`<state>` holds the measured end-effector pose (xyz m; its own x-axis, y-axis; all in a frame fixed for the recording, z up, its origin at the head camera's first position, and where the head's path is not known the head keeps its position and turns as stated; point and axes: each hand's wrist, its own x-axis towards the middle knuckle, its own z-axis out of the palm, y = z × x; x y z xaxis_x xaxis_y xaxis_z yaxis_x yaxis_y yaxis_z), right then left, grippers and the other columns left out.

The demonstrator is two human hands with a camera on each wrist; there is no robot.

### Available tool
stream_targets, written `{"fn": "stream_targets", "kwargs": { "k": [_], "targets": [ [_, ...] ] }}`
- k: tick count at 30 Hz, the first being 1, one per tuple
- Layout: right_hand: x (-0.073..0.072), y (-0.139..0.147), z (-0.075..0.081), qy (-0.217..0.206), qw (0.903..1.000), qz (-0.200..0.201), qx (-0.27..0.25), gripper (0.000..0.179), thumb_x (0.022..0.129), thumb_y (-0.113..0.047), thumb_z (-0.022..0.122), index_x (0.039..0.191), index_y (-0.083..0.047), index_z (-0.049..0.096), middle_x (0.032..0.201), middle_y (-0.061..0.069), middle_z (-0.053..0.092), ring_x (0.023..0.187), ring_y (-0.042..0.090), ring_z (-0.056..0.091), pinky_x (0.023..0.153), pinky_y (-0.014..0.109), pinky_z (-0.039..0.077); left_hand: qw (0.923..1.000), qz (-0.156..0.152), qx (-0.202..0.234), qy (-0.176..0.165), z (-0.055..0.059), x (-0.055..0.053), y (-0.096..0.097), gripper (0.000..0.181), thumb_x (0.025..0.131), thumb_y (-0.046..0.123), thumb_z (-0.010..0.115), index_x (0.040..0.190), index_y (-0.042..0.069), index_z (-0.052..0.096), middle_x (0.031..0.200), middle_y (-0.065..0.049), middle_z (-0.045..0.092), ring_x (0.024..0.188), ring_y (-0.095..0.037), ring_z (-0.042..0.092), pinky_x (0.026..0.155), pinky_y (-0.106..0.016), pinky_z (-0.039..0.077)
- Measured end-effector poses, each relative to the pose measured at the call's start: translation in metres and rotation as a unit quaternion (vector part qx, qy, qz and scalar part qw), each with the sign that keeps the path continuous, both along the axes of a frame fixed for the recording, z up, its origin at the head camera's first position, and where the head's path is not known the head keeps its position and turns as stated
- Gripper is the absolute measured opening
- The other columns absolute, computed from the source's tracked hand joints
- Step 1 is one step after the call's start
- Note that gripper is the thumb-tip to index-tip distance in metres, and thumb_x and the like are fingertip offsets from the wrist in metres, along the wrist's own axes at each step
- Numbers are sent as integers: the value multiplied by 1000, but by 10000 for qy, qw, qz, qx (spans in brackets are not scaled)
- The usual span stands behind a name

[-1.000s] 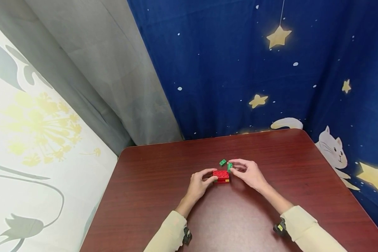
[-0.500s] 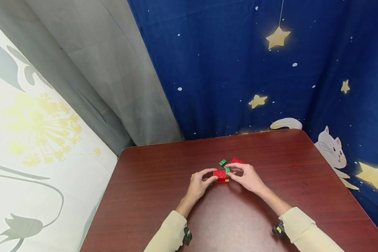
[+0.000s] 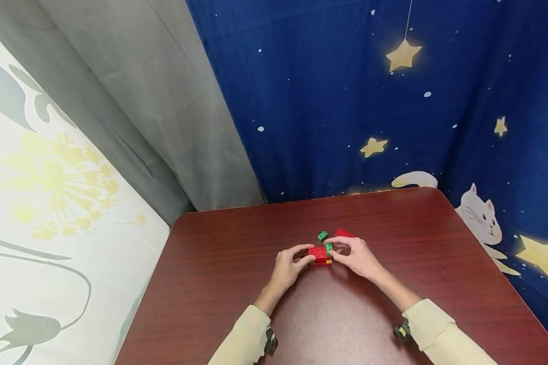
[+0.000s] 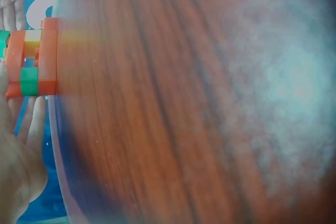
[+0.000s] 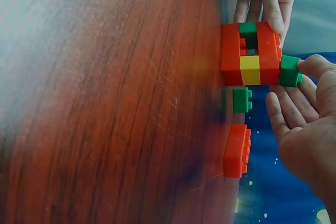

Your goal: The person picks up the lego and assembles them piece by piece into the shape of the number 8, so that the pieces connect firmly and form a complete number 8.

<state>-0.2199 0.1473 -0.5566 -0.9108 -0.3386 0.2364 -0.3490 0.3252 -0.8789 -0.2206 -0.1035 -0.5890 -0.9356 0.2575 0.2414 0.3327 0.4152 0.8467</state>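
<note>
A small stack of toy building bricks point(image 3: 317, 253) stands on the table. In the right wrist view, a lower red brick point(image 5: 230, 59) and an upper red brick point(image 5: 266, 51) sandwich a yellow brick point(image 5: 250, 70) and a green one point(image 5: 248, 34). My left hand point(image 3: 286, 266) grips the stack's left end between thumb and fingers. Between thumb and fingers, my right hand point(image 3: 361, 256) pinches another green brick point(image 5: 290, 71) on the top brick's right end; whether it is fully pressed down I cannot tell.
Behind the stack lies a loose green brick point(image 3: 322, 235). A loose red brick point(image 3: 344, 232) sits farther right, partly covered by the right hand in the head view. The brown table point(image 3: 237, 243) ends at the back before a blue curtain point(image 3: 319, 101).
My right hand has moved left, bringing its green brick from beside the stack onto the right end of its top. The loose red brick has come into view. My left hand has stayed put.
</note>
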Motion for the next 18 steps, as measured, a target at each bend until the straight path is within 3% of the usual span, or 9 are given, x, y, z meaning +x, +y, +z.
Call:
{"fn": "stream_targets", "kwargs": {
  "k": [18],
  "targets": [
    [-3,-6,5,199,9991,14,379,32,92,-7,84,123,-3,77,105,4,77,85,11,75,80,27,61,10000,-6,34,-16,1,0,-1,38,95,28,80,130,14,77,120,-3,77,100,-14,77,81,-22,61]
  ]
}}
